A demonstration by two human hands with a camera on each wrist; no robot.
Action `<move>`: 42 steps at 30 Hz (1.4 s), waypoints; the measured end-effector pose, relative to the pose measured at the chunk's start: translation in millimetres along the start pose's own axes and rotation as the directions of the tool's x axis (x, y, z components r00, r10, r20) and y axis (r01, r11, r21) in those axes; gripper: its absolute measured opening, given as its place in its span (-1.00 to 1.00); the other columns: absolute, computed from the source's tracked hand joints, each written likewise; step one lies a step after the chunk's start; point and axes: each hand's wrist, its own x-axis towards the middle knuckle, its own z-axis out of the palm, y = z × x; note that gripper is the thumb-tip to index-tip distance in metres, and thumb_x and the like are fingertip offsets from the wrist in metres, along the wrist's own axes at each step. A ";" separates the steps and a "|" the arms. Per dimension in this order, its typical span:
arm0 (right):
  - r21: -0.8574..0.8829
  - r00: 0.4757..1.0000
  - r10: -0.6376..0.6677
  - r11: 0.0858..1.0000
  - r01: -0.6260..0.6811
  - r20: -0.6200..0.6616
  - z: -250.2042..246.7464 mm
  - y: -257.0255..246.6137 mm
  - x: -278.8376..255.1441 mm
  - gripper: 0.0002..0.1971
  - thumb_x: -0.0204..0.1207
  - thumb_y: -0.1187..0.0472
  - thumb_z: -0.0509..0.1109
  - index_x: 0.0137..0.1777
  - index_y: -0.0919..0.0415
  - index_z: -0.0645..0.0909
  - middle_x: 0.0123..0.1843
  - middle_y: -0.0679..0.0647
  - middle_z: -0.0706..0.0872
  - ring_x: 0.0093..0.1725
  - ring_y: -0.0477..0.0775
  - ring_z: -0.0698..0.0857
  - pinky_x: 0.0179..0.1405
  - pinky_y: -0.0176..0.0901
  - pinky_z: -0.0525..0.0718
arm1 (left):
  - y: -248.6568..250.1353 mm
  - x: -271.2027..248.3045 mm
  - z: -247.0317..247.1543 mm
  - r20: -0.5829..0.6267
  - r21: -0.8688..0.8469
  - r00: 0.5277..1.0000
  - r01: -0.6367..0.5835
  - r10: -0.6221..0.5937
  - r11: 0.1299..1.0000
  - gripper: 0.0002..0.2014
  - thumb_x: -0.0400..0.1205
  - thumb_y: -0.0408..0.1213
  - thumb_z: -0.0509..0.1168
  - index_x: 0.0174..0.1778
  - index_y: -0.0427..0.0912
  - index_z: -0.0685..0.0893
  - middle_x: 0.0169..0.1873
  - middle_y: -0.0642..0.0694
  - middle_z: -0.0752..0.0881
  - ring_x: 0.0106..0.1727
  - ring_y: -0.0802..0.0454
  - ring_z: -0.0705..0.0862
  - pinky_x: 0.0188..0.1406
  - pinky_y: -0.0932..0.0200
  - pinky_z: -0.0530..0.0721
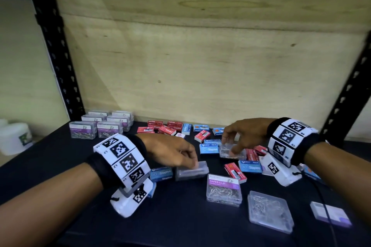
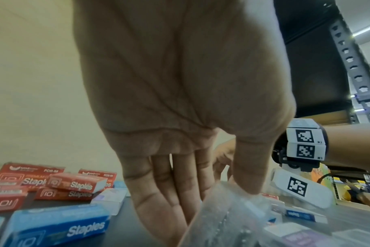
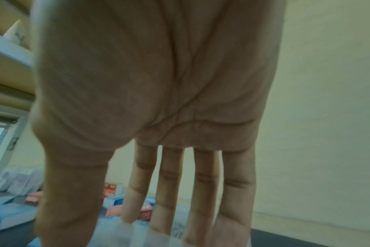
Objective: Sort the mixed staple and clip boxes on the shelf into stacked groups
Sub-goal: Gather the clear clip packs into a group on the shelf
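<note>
My left hand pinches a clear plastic paper clip box lying on the dark shelf; in the left wrist view the left hand has thumb and fingers on either side of this clip box. My right hand grips a second clear clip box further right, fingers on its far edge, thumb on the near one; the right hand covers that blurred box. Red staple boxes and blue staple boxes lie mixed between the hands.
Stacked purple-labelled clip boxes stand at the back left. Loose clip boxes sit in front: an upright one, a flat clear one, another at far right. Black uprights frame a plywood back wall.
</note>
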 end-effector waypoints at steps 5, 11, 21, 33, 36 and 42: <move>0.198 0.995 0.018 0.979 -0.038 0.102 -8.9 9.8 0.8 -0.65 0.61 0.11 0.45 0.39 -0.08 0.62 0.34 -0.09 0.68 0.14 0.02 0.74 0.16 0.01 0.78 | -2.3 3.5 -2.3 0.004 -0.051 1.000 0.021 -0.021 0.998 -0.69 0.75 0.05 0.15 0.30 0.02 0.63 0.19 0.08 0.72 0.24 -0.01 0.70 0.37 0.00 0.59; 0.274 0.989 0.096 0.953 -0.125 0.116 -10.5 12.7 5.2 -0.70 0.71 0.17 0.30 0.39 -0.06 0.63 0.17 0.04 0.69 0.18 0.31 0.76 0.05 -0.04 0.80 | -5.8 6.8 -2.1 -0.005 -0.133 0.999 0.036 -0.037 0.990 -0.67 0.72 0.11 0.17 0.22 0.01 0.66 0.08 0.10 0.74 0.16 -0.10 0.74 0.23 0.09 0.67; 0.347 0.983 0.173 0.920 -0.184 0.064 -9.6 8.5 5.6 -0.66 0.73 -0.03 0.24 0.36 0.14 0.59 0.20 0.12 0.74 -0.16 0.11 0.79 -0.17 -0.20 0.78 | -13.4 11.2 -2.8 -0.024 -0.014 1.000 -0.006 0.006 1.000 -0.59 0.60 0.03 0.41 0.34 0.01 0.60 0.16 0.11 0.70 0.15 0.17 0.67 0.30 0.14 0.60; -0.020 0.991 0.079 0.997 -0.077 0.106 2.5 -2.8 -2.5 -0.35 0.32 -0.08 0.66 0.39 -0.05 0.52 0.28 -0.05 0.67 0.18 0.01 0.68 0.10 -0.17 0.61 | -17.8 16.7 -2.3 -0.061 -0.035 0.997 -0.046 0.043 0.998 -0.63 0.60 0.01 0.41 0.29 0.00 0.62 0.11 0.11 0.73 0.05 0.21 0.68 0.18 0.23 0.62; -0.074 0.995 0.059 0.996 -0.053 0.075 6.9 -3.5 0.8 -0.38 0.35 -0.06 0.65 0.38 -0.02 0.51 0.25 -0.04 0.67 0.09 -0.04 0.66 -0.10 -0.26 0.55 | -19.0 17.8 -2.6 -0.069 -0.022 0.996 -0.058 0.056 0.998 -0.62 0.61 0.01 0.41 0.30 -0.01 0.62 0.11 0.11 0.72 0.04 0.22 0.67 0.16 0.25 0.61; -0.015 0.997 0.043 0.999 -0.042 0.065 0.9 0.5 0.5 -0.51 0.49 -0.10 0.52 0.41 -0.08 0.57 0.22 -0.07 0.67 0.09 -0.03 0.70 0.20 -0.13 0.62 | -26.1 18.6 -4.9 -0.106 0.005 0.991 -0.086 0.086 0.996 -0.63 0.60 0.04 0.41 0.29 0.02 0.63 0.09 0.16 0.71 0.05 0.25 0.66 0.16 0.23 0.62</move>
